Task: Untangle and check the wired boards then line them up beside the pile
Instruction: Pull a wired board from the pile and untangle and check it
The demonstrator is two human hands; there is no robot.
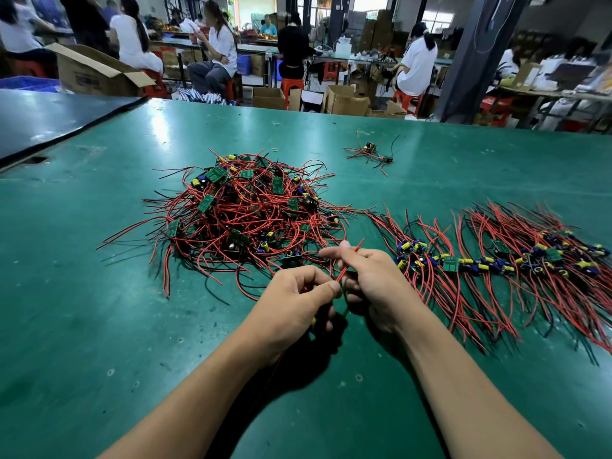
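Note:
A tangled pile of small green boards with red and black wires lies on the green table, in the middle. To its right a row of boards is laid out with wires fanned toward and away from me. My left hand grips one wired board, mostly hidden under the fingers; a yellow part shows below them. My right hand pinches that board's red wire between thumb and fingers. Both hands sit just in front of the pile.
A small separate cluster of wired boards lies farther back on the table. A dark mat covers the far left corner. Beyond the table, people sit at other benches among cardboard boxes and red stools.

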